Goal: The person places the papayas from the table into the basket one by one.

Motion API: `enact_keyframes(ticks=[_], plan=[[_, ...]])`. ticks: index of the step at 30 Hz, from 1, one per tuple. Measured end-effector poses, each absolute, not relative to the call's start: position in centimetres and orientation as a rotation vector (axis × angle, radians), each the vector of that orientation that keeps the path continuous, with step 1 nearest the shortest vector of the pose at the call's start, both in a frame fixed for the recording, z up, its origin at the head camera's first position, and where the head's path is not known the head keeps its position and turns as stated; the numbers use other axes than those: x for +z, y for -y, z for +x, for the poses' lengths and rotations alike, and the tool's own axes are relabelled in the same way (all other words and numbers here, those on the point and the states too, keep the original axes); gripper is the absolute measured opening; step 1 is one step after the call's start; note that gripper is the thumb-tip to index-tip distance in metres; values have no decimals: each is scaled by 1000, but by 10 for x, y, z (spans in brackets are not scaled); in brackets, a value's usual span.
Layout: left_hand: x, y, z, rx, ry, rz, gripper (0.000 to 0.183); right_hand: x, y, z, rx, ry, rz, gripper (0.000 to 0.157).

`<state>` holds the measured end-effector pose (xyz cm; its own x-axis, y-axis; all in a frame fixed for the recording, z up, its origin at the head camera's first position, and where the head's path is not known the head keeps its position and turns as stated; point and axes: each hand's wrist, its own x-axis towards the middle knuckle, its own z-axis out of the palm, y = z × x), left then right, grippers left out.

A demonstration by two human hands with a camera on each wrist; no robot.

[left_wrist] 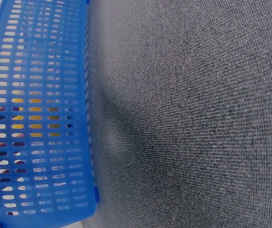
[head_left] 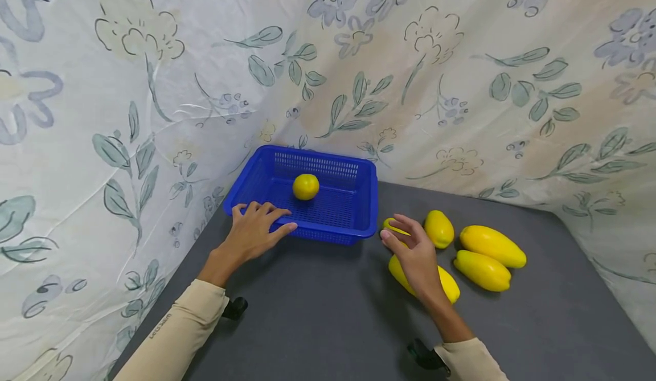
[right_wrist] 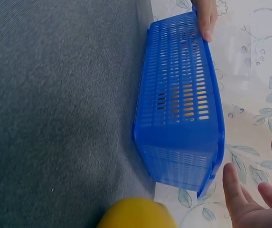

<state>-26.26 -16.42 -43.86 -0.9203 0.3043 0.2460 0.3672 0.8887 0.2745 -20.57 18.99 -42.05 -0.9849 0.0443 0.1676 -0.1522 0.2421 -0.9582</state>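
A blue plastic basket [head_left: 335,230] with slotted walls stands on the dark table, and one round yellow fruit [head_left: 306,187] lies inside it. My left hand [head_left: 253,230] holds the basket's near rim on the left, fingers over the inside and thumb along the edge. To the right of the basket my right hand [head_left: 417,255] hovers with parted, slightly bent fingers and nothing in them. Below it lies a long yellow fruit [head_left: 448,284], partly covered by the hand. A smaller yellow fruit [head_left: 392,225] shows behind its fingers. The right wrist view catches part of a yellow fruit [right_wrist: 136,213].
Farther right on the table [head_left: 318,312] are an upright yellow fruit [head_left: 439,229] and two long ones, a rear one [head_left: 493,246] and a front one [head_left: 483,270]. Floral cloth [head_left: 359,56] hangs behind and at the sides, close to the basket's back.
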Motion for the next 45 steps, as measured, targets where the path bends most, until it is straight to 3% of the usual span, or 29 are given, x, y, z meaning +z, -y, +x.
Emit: enact_keyframes(ticks=[25,45], plan=[[-440,165,-263,-500,2877,-497,57,-425,-234,-192,1704,2375,226,52],[-439,164,-264,-498,2880,-506,56,-433,-270,-178,1601,2483,259,56]])
